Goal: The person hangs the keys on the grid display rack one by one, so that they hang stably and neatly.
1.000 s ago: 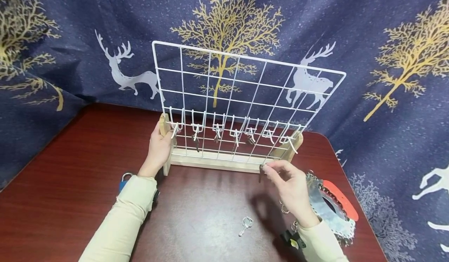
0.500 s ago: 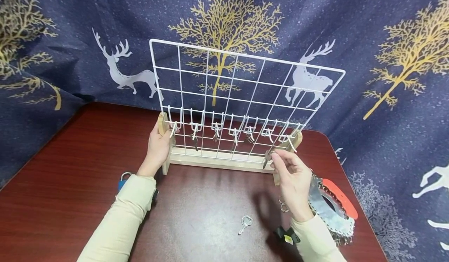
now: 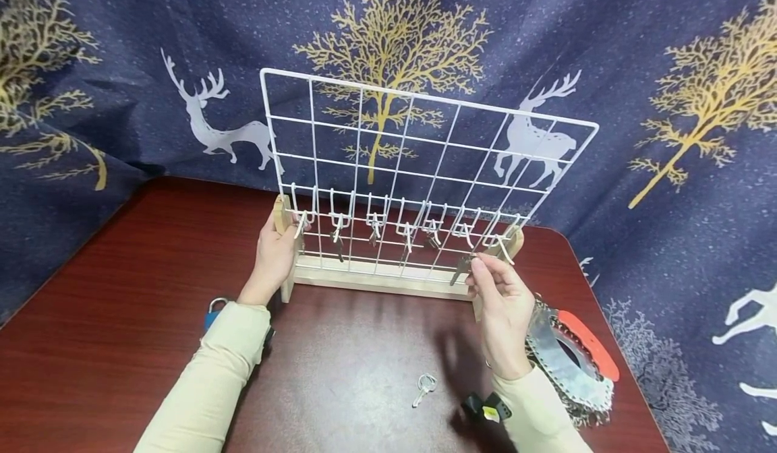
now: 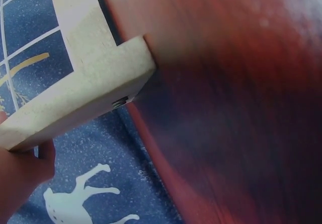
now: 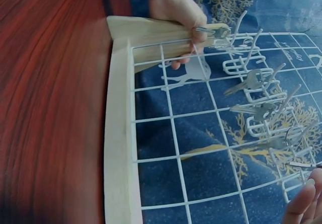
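Note:
A white wire grid rack [image 3: 413, 94] stands in a wooden base, with a row of white hooks. My left hand [image 3: 273, 257] grips the wooden side post [image 3: 282, 214] at its left end; the left wrist view shows that post [image 4: 90, 90] close up. Between thumb and fingertips, my right hand [image 3: 505, 311] pinches a key [image 3: 461, 269] in front of the grid's lower right, below the rightmost hooks. Several keys [image 5: 249, 82] hang from hooks toward the left and middle. Another key [image 3: 423, 391] with a split ring lies on the table before the rack.
The reddish-brown table [image 3: 121, 305] meets a dark blue patterned cloth [image 3: 231, 21] behind. Beside my left forearm is a blue padlock [image 3: 212, 314]. Right of my right hand lies a flat shiny metal piece with a red handle [image 3: 589, 345].
My right hand has lifted the key up and slightly right, from in front of the wooden base toward the hooks. My left hand keeps its grip on the post.

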A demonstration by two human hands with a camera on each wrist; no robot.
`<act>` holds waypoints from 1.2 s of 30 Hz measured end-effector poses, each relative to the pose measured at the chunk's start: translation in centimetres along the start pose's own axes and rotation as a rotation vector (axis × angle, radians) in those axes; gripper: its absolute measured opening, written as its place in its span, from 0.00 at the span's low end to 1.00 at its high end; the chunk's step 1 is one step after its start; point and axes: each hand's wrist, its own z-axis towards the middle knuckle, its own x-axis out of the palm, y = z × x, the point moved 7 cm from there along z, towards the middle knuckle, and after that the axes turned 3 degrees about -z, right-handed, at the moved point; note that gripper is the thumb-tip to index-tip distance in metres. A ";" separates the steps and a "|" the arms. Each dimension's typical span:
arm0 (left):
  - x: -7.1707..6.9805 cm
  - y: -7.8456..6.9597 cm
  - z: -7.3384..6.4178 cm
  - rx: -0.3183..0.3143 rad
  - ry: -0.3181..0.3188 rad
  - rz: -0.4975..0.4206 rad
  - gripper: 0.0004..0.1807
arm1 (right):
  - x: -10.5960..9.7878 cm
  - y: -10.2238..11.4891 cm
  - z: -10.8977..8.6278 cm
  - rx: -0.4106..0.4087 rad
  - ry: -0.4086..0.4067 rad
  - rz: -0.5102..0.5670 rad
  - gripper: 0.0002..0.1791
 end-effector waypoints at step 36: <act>0.1 0.0 -0.1 -0.013 0.005 -0.014 0.10 | 0.9 -0.7 0.5 0.217 -0.078 0.179 0.05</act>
